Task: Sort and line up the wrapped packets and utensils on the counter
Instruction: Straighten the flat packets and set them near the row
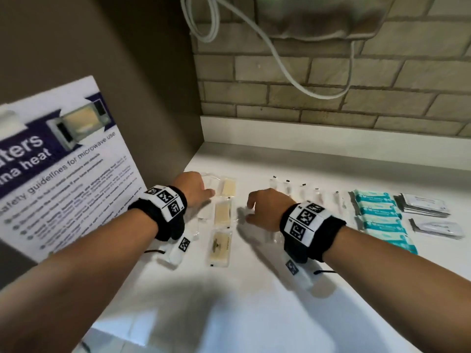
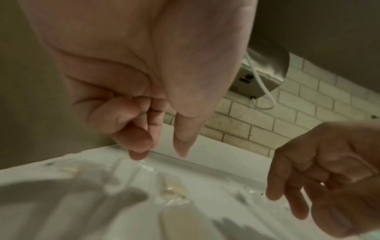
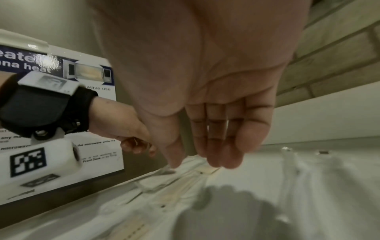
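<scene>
clear film on the tan packets (image 1: 222, 213) is slippery; left hand (image 1: 195, 189) and right hand (image 1: 265, 208), both loose-fingered and holding nothing, could nudge the column crooked.

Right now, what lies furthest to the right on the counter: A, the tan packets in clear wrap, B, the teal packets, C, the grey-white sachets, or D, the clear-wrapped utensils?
C: the grey-white sachets lie at the counter's right edge, beyond the teal packets.
</scene>
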Action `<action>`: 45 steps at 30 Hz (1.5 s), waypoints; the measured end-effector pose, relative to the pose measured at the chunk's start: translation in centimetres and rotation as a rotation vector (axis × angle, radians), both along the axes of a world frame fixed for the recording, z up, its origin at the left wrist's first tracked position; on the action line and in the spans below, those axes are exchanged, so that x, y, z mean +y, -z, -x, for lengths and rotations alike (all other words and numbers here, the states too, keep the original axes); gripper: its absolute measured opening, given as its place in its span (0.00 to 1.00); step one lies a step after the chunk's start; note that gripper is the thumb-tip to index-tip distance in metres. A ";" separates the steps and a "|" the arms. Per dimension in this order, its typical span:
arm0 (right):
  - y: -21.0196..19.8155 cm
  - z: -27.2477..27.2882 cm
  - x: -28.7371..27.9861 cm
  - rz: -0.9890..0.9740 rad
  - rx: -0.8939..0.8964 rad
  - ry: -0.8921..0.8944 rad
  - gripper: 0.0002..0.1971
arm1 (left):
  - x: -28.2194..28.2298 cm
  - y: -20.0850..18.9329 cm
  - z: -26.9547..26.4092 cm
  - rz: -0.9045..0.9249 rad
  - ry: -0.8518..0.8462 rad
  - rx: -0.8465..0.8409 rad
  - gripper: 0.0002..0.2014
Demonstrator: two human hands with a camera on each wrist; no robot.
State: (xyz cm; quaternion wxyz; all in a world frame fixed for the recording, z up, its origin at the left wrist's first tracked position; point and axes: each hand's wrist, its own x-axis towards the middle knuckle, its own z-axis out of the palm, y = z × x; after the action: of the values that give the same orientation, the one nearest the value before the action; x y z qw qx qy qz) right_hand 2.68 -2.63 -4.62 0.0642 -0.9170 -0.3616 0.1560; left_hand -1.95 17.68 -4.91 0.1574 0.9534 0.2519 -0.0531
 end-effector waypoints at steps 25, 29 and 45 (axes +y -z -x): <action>2.5 -2.1 7.1 0.121 0.260 0.370 0.16 | 3.7 4.0 1.2 0.224 -0.012 0.033 0.23; 5.2 -5.8 6.6 0.120 0.265 0.398 0.10 | 4.1 4.0 1.5 0.267 0.036 0.038 0.17; 0.3 -3.3 5.7 0.008 0.221 0.463 0.06 | 3.0 2.2 1.3 0.153 0.142 0.203 0.21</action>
State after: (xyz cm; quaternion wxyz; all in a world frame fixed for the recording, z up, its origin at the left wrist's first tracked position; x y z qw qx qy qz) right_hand 5.99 3.11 -4.96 0.1338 -0.9529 -0.1321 0.2378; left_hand -3.29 20.63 -7.09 0.1991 0.9437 0.1939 -0.1793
